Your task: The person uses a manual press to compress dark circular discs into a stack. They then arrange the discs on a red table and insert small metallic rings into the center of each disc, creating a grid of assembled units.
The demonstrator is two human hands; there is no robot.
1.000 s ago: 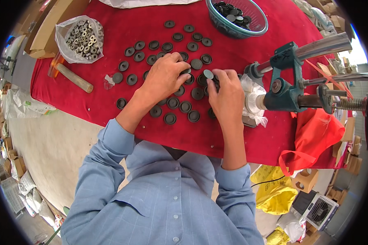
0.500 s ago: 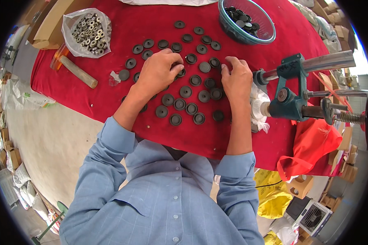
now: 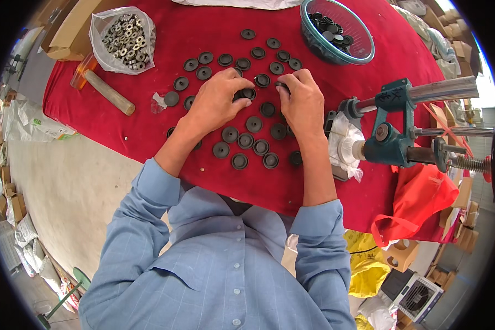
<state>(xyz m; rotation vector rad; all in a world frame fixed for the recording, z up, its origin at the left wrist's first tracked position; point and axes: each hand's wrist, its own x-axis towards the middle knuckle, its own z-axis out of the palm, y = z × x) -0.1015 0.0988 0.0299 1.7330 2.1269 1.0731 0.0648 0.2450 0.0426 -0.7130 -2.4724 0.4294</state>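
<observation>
Many round black plastic caps with raised rims lie scattered over the red cloth [image 3: 165, 132]. My left hand [image 3: 217, 99] is closed at the middle of them, thumb and forefinger around a black cap [image 3: 248, 93]. To its right, my right hand [image 3: 302, 104] pinches another black cap [image 3: 282, 86], partly covered by the fingertips. Between the two hands lies a loose cap [image 3: 262, 81], and one more cap [image 3: 267, 109] sits just below. Some caps are hidden under my hands.
A clear bag of metal bearings [image 3: 127, 44] stands at the far left beside a wooden-handled hammer [image 3: 110, 92]. A teal-rimmed bowl [image 3: 373, 47] holds more black caps. On the right is a green hand press [image 3: 388, 135], near a red bag [image 3: 421, 198].
My right hand has moved left and closed its fingertips on a cap. My left thumb and forefinger now show around a cap. The view has shifted slightly.
</observation>
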